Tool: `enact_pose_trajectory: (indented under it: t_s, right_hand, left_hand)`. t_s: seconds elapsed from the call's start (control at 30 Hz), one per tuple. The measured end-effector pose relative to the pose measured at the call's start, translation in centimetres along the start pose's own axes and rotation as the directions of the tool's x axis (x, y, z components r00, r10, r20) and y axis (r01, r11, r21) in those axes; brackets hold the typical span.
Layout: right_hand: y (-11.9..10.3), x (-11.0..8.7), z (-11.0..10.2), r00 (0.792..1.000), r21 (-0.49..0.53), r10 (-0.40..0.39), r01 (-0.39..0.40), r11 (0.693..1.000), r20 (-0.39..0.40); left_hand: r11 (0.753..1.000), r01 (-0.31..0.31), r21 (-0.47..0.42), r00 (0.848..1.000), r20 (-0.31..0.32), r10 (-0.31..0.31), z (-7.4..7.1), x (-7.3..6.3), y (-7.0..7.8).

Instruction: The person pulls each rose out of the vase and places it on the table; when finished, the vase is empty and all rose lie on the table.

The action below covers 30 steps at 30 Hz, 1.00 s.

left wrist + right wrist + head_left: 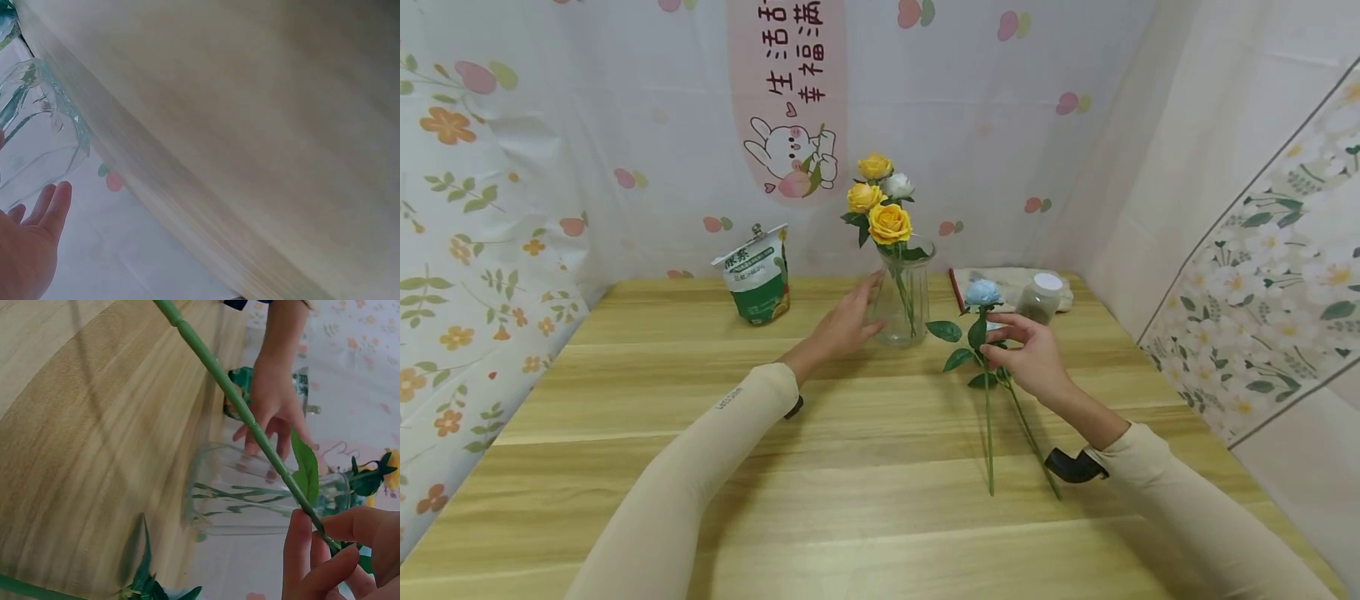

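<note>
A clear glass vase [891,321] stands on the table, holding several yellow roses [891,225] and a white rose [898,187]. My left hand [842,323] is at the vase's left side, fingers extended and loosely bent; whether they touch the glass I cannot tell. The left wrist view shows that hand [37,240] beside the vase [47,137]. My right hand [1030,354] pinches the green stem [231,394] of a blue rose [982,292] between thumb and fingers, raised above the table. Under it lies another stem [1033,437] with leaves, its bloom mostly hidden by the hand.
A green and white pouch [758,279] stands at the back left. A capped jar [1041,297] and a folded pale cloth [1003,282] sit at the back right. Patterned curtains [647,150] close off the back and sides of the wooden table [820,500].
</note>
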State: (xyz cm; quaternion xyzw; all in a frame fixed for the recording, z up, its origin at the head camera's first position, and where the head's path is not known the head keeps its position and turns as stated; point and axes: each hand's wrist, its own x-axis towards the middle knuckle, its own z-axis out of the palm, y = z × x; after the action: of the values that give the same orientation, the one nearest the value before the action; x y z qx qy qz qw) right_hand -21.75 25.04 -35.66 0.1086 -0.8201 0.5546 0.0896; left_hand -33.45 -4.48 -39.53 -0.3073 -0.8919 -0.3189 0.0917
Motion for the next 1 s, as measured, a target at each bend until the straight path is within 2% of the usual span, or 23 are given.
enact_pose_trajectory:
  t_s: [0.2,0.37,0.77,1.0]
  right_hand:
    - [0.9,0.1,0.4,0.999,0.008,0.033,-0.033,0.999,0.004]
    - [1.2,0.4,0.7,0.995,0.006,0.087,-0.088,0.996,0.048]
    - [2.8,1.5,1.1,0.968,-0.084,0.209,-0.198,0.976,0.142]
    - [3.6,1.9,1.4,0.951,-0.116,0.228,-0.207,0.971,0.208]
  left_hand:
    - [1.0,0.004,-0.007,1.0,0.007,-0.004,0.0,0.1,0.0]
    - [1.0,-0.007,-0.001,1.0,0.003,0.007,-0.1,0.1,-0.1]
    - [1.0,-0.008,-0.013,1.0,0.003,0.008,-0.2,0.1,-0.2]
    - [1.0,-0.011,-0.003,1.0,0.006,0.011,0.0,0.1,-0.1]
